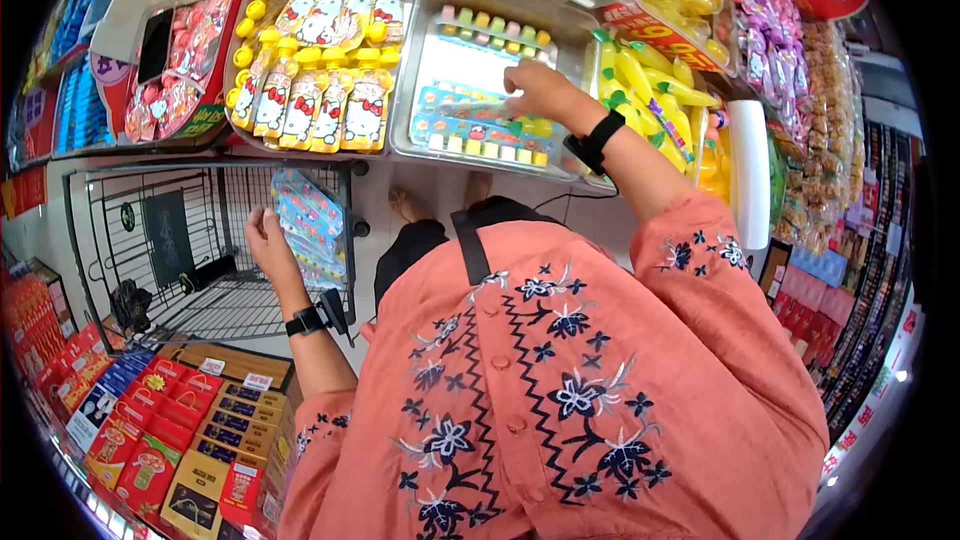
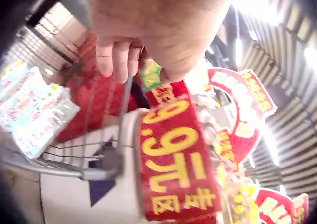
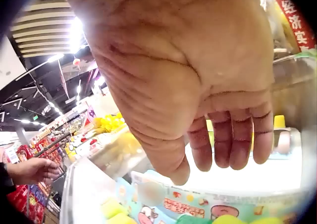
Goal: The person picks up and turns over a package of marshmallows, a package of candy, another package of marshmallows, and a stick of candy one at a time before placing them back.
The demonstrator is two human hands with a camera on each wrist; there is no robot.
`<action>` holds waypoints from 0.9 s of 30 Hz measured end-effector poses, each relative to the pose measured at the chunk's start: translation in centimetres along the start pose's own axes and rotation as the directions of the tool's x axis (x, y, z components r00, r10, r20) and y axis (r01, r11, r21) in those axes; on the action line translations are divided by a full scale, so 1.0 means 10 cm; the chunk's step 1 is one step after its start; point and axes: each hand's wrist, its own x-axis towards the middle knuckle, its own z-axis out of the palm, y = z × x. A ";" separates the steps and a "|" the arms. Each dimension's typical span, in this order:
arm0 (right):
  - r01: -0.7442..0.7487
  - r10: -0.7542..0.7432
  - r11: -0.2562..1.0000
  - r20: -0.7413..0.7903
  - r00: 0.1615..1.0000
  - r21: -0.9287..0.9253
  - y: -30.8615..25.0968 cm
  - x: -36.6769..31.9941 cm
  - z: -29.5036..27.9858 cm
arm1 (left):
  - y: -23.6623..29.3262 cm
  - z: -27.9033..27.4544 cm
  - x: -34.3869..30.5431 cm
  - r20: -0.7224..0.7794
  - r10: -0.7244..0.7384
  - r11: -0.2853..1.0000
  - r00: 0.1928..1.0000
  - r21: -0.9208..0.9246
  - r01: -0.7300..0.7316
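Observation:
My right hand (image 1: 550,95) reaches over a clear plastic bin (image 1: 408,105). Its fingers (image 3: 223,140) extend loosely and hold nothing. Below them in the bin lie light-blue printed packets (image 1: 465,130) with pale green, yellow and pink caps, and a second row of similar caps (image 1: 495,28) runs along the back. My left hand (image 1: 268,245) hovers at the side of a wire shopping cart (image 1: 200,285), fingers relaxed with nothing in them. Beside it, several light-blue packets (image 1: 310,220) lie in the cart, matching those in the bin; they also show in the left wrist view.
Left of the bin stand Hello Kitty pouches (image 1: 320,105) with yellow caps. Yellow banana-shaped packs (image 1: 650,90) fill the bin on the right, with a white roll (image 1: 750,175) beside it. Boxed goods (image 1: 175,420) are stacked behind the cart. A red price sign (image 2: 173,159) hangs near the left hand.

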 end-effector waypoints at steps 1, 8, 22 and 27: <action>-0.009 0.010 1.000 0.082 0.997 -0.006 -0.06 -0.03 0.01 | 0.26 0.10 -0.06 0.029 0.101 0.995 0.994 -0.007 -0.101; -0.033 0.053 0.988 0.129 0.990 -0.151 -0.25 -0.29 0.18 | 1.69 1.16 -0.52 0.556 0.348 0.934 0.755 -0.139 -0.328; -0.100 0.146 0.980 -0.283 0.948 0.170 -0.01 -0.62 -0.29 | 1.66 2.80 -0.30 0.903 0.285 0.555 0.323 0.119 -0.823; -0.166 0.379 0.675 -0.145 0.914 0.719 0.17 -1.20 -0.93 | 1.58 3.12 -0.22 0.955 0.002 0.427 0.296 0.266 -0.864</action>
